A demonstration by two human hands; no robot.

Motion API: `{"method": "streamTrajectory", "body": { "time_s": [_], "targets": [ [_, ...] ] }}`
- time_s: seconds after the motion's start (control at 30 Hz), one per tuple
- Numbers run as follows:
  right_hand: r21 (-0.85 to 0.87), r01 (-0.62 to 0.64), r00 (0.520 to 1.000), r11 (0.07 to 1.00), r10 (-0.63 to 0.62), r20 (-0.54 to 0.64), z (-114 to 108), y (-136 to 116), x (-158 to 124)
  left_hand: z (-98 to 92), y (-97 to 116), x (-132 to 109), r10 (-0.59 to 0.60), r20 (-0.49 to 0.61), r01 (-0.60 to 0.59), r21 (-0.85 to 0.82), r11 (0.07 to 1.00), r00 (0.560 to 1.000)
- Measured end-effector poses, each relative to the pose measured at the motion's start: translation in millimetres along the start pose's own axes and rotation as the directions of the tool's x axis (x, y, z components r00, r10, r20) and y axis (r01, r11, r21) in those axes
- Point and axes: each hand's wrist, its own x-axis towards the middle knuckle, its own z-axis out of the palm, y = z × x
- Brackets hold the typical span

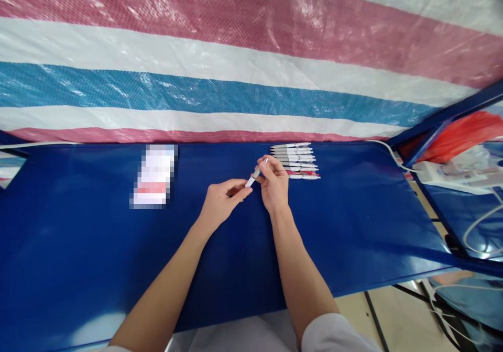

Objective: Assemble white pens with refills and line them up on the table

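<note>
One pen (255,174) — aslant between fingers (267,170)

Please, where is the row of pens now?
In the head view, the row of pens lies on the blue table, right of centre near its far edge, beside the right hand.

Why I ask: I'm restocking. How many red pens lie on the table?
1: a red pen toward the near end of the pen row; the right hand overlaps it, possibly hiding others.
</note>
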Motion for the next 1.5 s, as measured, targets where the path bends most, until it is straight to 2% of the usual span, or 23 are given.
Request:
{"method": "streamTrajectory", "body": {
  "time_s": [0.1,0.2,0.27,0.37,0.53,0.7,0.8,0.87,0.97,1.07,1.13,1.23,1.4,1.5],
  "targets": [
    [0.03,-0.013,1.0,0.999,0.014,-0.008,1.0,-0.1,-0.5,-4.8,2.1,0.8,-0.067,0.147,0.083,-0.103,0.991,0.987],
    [0.076,-0.053,0.998,0.996,0.052,0.026,0.7,-0.6,-1.2,-9.8,2.3,1.3,-0.115,0.34,0.206,-0.245,0.947,0.933],
    [0.08,-0.072,0.996,0.994,0.068,0.055,0.2,-1.0,-1.7,-11.2,1.4,1.6,-0.132,0.39,0.266,-0.315,0.911,0.912],
    [0.08,-0.07,0.996,0.994,0.065,0.069,0.3,-1.2,-2.4,-10.7,1.0,2.0,-0.142,0.326,0.251,-0.324,0.912,0.935],
    [0.063,-0.014,0.999,0.998,0.012,0.04,4.2,-1.0,-2.7,-7.9,-0.2,2.5,-0.091,0.154,0.121,-0.2,0.972,0.984],
    [-0.024,0.048,0.998,0.999,-0.049,-0.038,7.1,0.1,-3.1,-1.4,-8.9,3.1,0.023,0.017,-0.022,-0.046,0.999,1.0],
    [-0.059,0.068,0.995,0.996,-0.072,-0.065,7.2,0.6,-3.6,1.4,-11.3,3.4,0.088,-0.053,-0.089,-0.021,0.996,0.995],
    [-0.062,0.071,0.995,0.995,-0.076,-0.068,6.5,0.6,-3.4,0.2,-9.5,3.2,0.059,-0.045,-0.061,-0.045,0.997,0.997],
    [-0.048,0.031,0.998,0.998,-0.034,-0.053,4.2,-0.2,-2.2,-5.6,-2.9,2.3,-0.065,0.096,0.075,-0.103,0.992,0.993],
    [-0.025,-0.05,0.999,0.998,0.05,-0.003,1.7,-2.0,-1.4,-11.0,3.1,1.1,-0.132,0.305,0.203,-0.214,0.955,0.943],
    [-0.016,-0.078,0.996,0.997,0.079,0.03,0.8,-3.2,-1.8,-12.4,4.9,0.7,-0.14,0.359,0.24,-0.25,0.938,0.923],
    [-0.013,-0.069,0.996,0.998,0.07,0.057,0.9,-4.2,-2.8,-11.5,3.6,0.8,-0.135,0.321,0.215,-0.228,0.95,0.937],
    [-0.013,-0.027,0.998,1.0,0.028,0.049,1.8,-4.4,-2.7,-6.5,-4.5,1.1,-0.085,0.158,0.102,-0.102,0.99,0.984],
    [-0.041,-0.012,0.999,0.999,0.014,0.034,2.2,-4.6,-2.9,-3.8,-7.3,1.1,-0.029,0.079,0.03,-0.018,0.999,0.996]
  ]
}}
